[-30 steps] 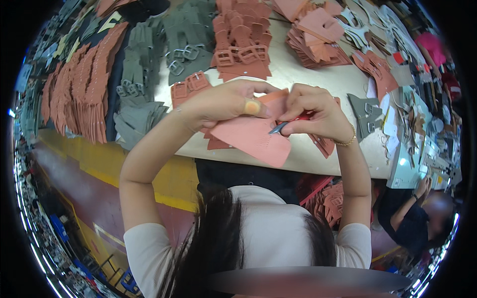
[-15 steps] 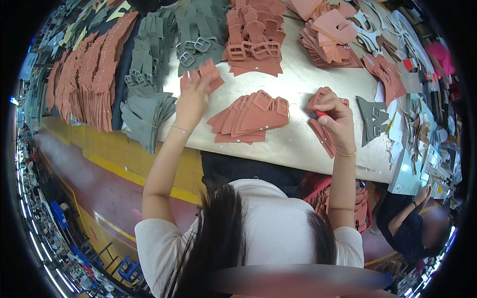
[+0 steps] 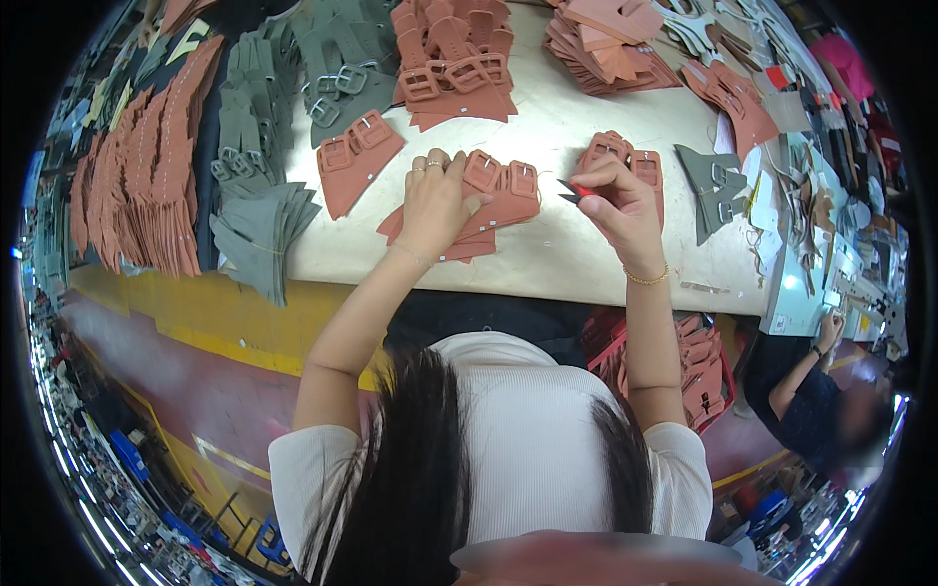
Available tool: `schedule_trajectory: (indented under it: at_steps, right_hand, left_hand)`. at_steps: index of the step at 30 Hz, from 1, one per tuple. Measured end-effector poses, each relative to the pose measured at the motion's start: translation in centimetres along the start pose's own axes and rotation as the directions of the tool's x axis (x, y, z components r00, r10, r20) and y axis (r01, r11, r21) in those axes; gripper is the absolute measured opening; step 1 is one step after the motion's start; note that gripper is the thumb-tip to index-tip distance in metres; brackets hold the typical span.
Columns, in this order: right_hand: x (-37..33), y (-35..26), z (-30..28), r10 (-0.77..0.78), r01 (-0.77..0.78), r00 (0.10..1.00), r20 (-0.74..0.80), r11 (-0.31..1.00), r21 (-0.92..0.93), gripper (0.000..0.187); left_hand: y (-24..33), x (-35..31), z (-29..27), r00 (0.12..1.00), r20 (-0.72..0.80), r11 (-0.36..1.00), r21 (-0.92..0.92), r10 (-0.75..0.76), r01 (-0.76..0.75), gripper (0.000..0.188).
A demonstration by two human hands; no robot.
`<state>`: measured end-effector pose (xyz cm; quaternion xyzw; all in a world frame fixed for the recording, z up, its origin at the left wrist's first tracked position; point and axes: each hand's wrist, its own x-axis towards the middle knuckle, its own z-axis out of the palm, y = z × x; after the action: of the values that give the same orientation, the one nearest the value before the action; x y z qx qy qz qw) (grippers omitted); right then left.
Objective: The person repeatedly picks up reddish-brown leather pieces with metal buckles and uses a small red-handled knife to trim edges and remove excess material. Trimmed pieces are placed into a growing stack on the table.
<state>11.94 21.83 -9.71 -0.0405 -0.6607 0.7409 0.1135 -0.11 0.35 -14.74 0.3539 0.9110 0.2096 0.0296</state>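
Observation:
My left hand (image 3: 438, 200) lies over a small stack of terracotta leather pieces (image 3: 508, 207) with covered buckles. Its thumb is spread away from the fingers and rests on the top piece. In my right hand (image 3: 625, 210) is a small pair of thread snips (image 3: 581, 192) with red handles and dark blades pointing left. Under and behind that hand sit more terracotta buckle pieces (image 3: 645, 168), partly hidden by it. A single terracotta piece with two buckles (image 3: 357, 161) lies flat to the left of my left hand.
Grey-green strap pieces (image 3: 259, 230) and long terracotta stacks (image 3: 147, 186) fill the table's left. More terracotta buckle straps (image 3: 454, 68) stand behind. To the right are a grey-green buckle piece (image 3: 713, 190) and a person (image 3: 811, 391). A red crate (image 3: 718, 391) holds pieces below the table edge.
My left hand has set a terracotta buckle piece down on the left and moved right onto the small stack. The snips stay in my right hand, their blades now clear of the pieces.

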Motion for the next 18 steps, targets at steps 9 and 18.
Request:
schedule_trajectory:
  at_steps: [9,18]
  right_hand:
    - [-1.0,1.4,1.2,0.062,-0.086,0.995,-0.084,0.942,-0.324,0.036]
    - [-1.8,1.9,3.3,-0.058,-0.047,0.973,-0.221,0.896,-0.441,0.03]
  left_hand:
    - [1.0,-0.6,0.7,0.996,-0.025,0.995,0.054,0.087,-0.086,0.057]
    - [2.1,-0.6,-1.0,0.993,0.107,0.851,-0.517,-0.042,0.092,0.048]
